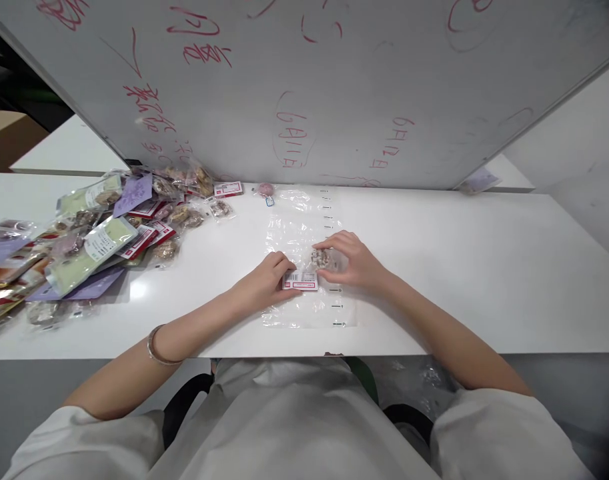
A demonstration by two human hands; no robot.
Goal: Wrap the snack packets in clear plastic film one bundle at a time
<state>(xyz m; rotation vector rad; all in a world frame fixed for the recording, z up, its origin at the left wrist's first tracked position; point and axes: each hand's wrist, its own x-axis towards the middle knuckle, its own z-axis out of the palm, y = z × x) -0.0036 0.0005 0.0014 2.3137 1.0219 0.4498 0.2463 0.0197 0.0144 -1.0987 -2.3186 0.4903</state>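
Note:
My left hand (270, 279) is closed at the edge of a small white-and-red box (307, 284), with its fingers and thumb on the box's left side. Between the thumb and fingers of my right hand (354, 261) is a round, speckled brown-and-white snack piece (320, 258), seemingly in a clear wrapper. Beneath both lies a transparent plastic bag (289, 230), flat on the white table (449, 280), with dark marks along its right side. Just beyond the bag's top left corner rests a small pink wrapped piece (266, 190) with a blue-edged label.
To the left spreads a pile of packaged snacks, including a pale green pouch (91, 257), a purple packet (134, 195) and several wrapped pieces. Another white-and-red box (229, 189) lies at the pile's far right. A whiteboard (344, 87) with red writing stands along the back edge.

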